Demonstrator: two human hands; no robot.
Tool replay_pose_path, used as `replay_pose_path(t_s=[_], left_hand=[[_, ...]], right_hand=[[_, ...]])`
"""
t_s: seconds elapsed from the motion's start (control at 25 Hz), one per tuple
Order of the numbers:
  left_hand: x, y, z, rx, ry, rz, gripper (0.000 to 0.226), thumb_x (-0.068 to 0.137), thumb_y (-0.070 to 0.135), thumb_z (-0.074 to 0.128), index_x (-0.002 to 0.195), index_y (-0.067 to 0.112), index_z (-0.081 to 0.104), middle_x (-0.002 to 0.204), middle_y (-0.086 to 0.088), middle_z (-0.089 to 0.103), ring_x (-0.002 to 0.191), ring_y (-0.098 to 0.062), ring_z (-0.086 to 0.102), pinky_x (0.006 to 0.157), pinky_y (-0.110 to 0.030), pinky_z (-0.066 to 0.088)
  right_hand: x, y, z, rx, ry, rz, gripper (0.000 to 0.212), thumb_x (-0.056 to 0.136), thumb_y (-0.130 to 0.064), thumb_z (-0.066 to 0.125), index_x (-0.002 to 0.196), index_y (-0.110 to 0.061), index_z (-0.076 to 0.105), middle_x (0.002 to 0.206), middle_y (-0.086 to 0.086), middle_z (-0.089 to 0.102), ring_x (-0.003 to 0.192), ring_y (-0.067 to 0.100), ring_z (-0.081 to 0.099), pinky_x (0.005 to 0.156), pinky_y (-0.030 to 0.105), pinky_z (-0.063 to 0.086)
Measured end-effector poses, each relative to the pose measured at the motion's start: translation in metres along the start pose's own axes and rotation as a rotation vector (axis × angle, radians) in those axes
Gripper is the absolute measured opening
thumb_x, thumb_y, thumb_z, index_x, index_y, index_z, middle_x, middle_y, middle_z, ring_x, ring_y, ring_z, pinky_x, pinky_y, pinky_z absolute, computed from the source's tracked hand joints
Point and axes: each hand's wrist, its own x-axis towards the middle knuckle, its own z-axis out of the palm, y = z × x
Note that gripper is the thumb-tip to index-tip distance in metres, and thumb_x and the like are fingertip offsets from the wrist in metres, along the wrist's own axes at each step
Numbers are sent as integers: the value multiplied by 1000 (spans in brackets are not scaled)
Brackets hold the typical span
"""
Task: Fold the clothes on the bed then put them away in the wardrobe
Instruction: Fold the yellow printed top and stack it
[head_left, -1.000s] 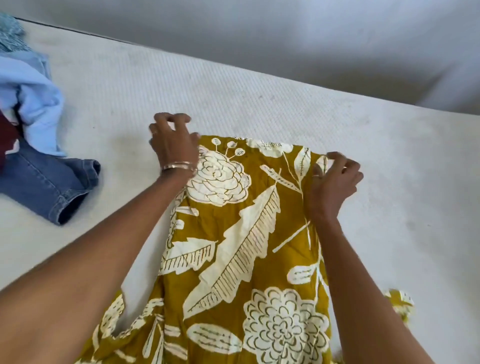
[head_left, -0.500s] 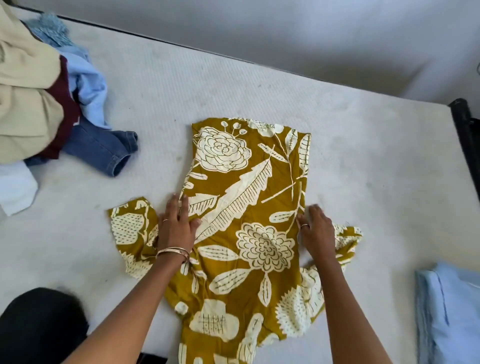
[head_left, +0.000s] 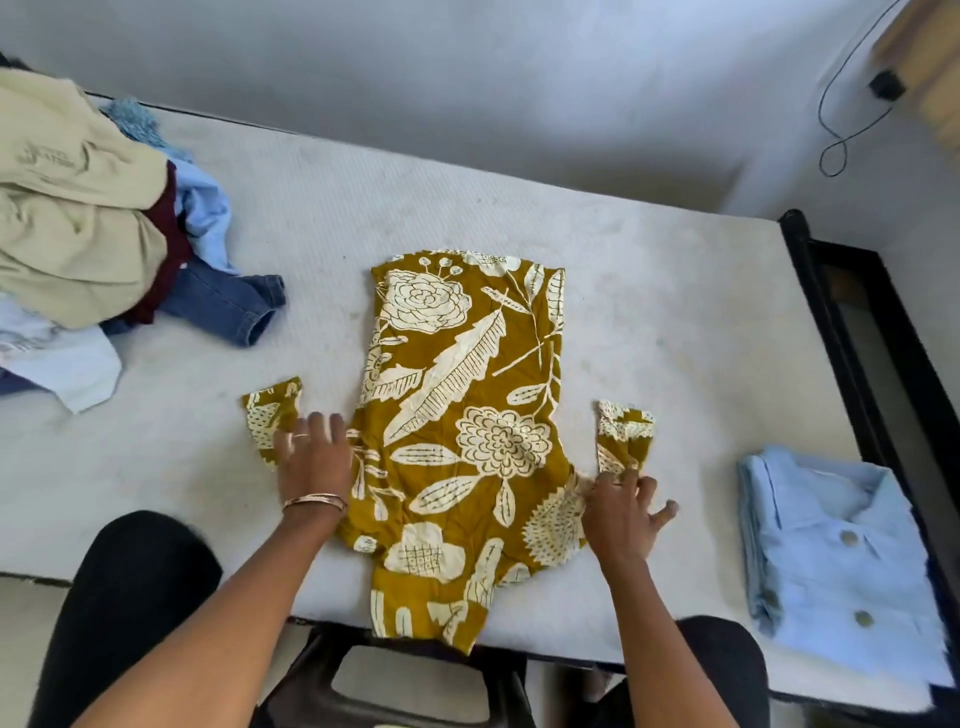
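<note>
A mustard top with a cream floral print (head_left: 467, 415) lies flat on the white mattress (head_left: 649, 312), both short sleeves spread out to the sides and its near end hanging over the bed's front edge. My left hand (head_left: 314, 457) rests flat, fingers straight, on the left sleeve beside the body of the top. My right hand (head_left: 621, 506) has its fingertips on the base of the right sleeve (head_left: 623, 431); whether they pinch the cloth I cannot tell. A pile of unfolded clothes (head_left: 78, 218) sits at the far left.
A folded light blue shirt (head_left: 836, 561) lies on the mattress at the right, near the black bed frame (head_left: 857, 312). Jeans (head_left: 228, 301) stick out of the pile. A dark stool (head_left: 405, 680) stands at the bed's front edge between my knees. A cable hangs on the wall.
My hands moved from the top's far corners back to its near end, then out onto the sleeves. Both sleeves now lie spread wider. My view pulled back, revealing the folded shirt.
</note>
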Motion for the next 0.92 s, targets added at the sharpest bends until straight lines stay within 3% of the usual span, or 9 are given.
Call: replay_pose_path(t_s=[0.08, 0.16, 0.24, 0.36, 0.48, 0.56, 0.68, 0.76, 0.92], left_hand=[[-15, 31, -13, -57, 8, 247, 33, 74, 1, 68, 106, 8, 68, 104, -18, 65, 95, -37, 62, 86, -50, 49], [-38, 71, -23, -292, -226, 372, 25, 87, 16, 60, 111, 17, 66, 112, -7, 65, 99, -24, 62, 83, -40, 53], [-69, 113, -25, -393, -508, 442, 36, 93, 40, 53, 124, 22, 57, 129, -2, 54, 112, -20, 54, 90, -38, 51], [-114, 158, -18, -160, -575, 578, 64, 91, 41, 57, 146, 25, 28, 146, -11, 36, 133, -33, 37, 106, -48, 33], [-133, 173, -11, -114, -601, 611, 59, 98, 10, 43, 149, 28, 21, 135, -15, 48, 124, -36, 46, 102, -45, 36], [-129, 167, -11, -127, -644, 603, 77, 93, 3, 48, 152, 34, 11, 131, -13, 52, 117, -36, 52, 97, -45, 42], [-121, 157, -13, -136, -656, 555, 103, 89, 6, 55, 147, 40, -22, 121, -8, 60, 109, -31, 58, 100, -50, 38], [-116, 158, -15, -153, -729, 556, 109, 88, 4, 56, 141, 44, -30, 116, -7, 63, 106, -29, 59, 102, -53, 34], [-107, 164, -20, -153, -867, 619, 103, 89, 6, 56, 143, 50, -20, 125, -14, 57, 116, -34, 54, 104, -60, 29]], right_hand=[[-7, -4, -7, 348, 77, 263, 43, 96, -26, 51, 137, -19, 39, 147, 14, 30, 136, 36, 24, 107, 60, 23], [-8, -9, -13, 824, 15, 580, 55, 94, -29, 60, 139, -12, 34, 146, 21, 33, 135, 40, 28, 106, 57, 30], [-12, -11, -12, 1000, -157, 719, 69, 90, -36, 67, 139, -2, 32, 145, 24, 38, 135, 41, 33, 109, 51, 32], [-11, -10, -2, 1136, -270, 740, 69, 85, -35, 75, 132, 5, 44, 134, 22, 53, 126, 40, 49, 102, 47, 42], [4, -4, -1, 1361, -380, 744, 52, 77, -26, 82, 114, 2, 60, 115, 20, 66, 100, 39, 63, 82, 46, 57], [15, 1, -3, 1455, -457, 720, 33, 81, -16, 77, 105, 0, 62, 101, 20, 68, 88, 36, 65, 71, 42, 58], [13, 3, -8, 1865, -514, 736, 8, 84, 1, 58, 89, -4, 61, 94, 16, 67, 86, 30, 64, 71, 40, 55], [11, 6, 1, 2140, -460, 787, 15, 79, 5, 53, 86, -6, 61, 103, 16, 68, 92, 31, 64, 77, 44, 55], [10, 20, -3, 2431, -153, 795, 63, 81, 15, 55, 127, -28, 55, 120, 10, 65, 104, 24, 62, 87, 45, 53]])
